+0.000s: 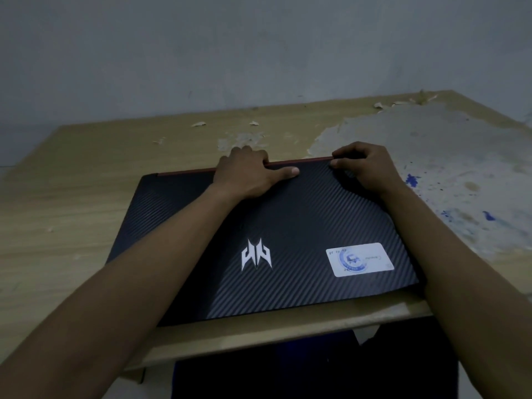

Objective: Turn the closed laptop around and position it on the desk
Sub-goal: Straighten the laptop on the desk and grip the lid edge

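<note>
A closed black laptop (290,234) with a carbon-fibre pattern, a white logo and a white sticker lies flat on the wooden desk (72,197), near the desk's front edge. A red strip runs along its far edge. My left hand (250,175) grips that far edge near the middle, fingers curled over it and thumb lying on the lid. My right hand (362,168) holds the same far edge further right, fingers hooked over the edge. Both forearms stretch across the lid.
The desk top is worn, with peeling veneer flakes (403,103) at the back and a bare grey patch with blue paint spots (411,180) on the right. A grey wall stands behind. Something dark (288,375) sits below the front edge.
</note>
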`<control>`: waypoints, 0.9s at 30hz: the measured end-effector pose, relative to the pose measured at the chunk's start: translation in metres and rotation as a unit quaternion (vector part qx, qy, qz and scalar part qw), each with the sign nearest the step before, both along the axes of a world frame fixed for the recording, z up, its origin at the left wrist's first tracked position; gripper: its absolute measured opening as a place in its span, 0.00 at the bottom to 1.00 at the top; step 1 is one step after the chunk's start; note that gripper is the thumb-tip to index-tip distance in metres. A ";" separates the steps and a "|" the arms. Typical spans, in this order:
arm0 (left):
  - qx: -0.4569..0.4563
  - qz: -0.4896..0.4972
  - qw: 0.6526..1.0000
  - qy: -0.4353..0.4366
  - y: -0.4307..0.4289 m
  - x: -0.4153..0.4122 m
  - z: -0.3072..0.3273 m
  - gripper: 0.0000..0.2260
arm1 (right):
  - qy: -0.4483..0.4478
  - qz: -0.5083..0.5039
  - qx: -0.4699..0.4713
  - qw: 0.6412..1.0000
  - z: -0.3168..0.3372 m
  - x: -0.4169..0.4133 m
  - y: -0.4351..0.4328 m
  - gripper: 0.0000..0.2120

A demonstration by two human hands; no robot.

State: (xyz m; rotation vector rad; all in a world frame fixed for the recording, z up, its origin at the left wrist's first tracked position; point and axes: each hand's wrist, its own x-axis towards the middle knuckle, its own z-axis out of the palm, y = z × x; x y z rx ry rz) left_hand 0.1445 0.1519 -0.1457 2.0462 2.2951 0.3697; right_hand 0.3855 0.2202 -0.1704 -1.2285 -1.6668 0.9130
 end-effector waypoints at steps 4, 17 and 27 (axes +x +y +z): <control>0.000 0.004 1.000 -0.001 -0.007 0.003 -0.001 0.39 | -0.021 0.000 0.011 1.000 0.000 0.000 0.000 0.10; 0.015 0.002 0.999 -0.034 -0.015 0.011 0.003 0.37 | -0.013 -0.015 0.004 1.000 0.003 0.006 -0.011 0.07; 0.004 0.015 0.999 -0.039 -0.023 0.012 0.002 0.38 | -0.016 0.002 0.010 1.000 0.002 0.009 -0.013 0.06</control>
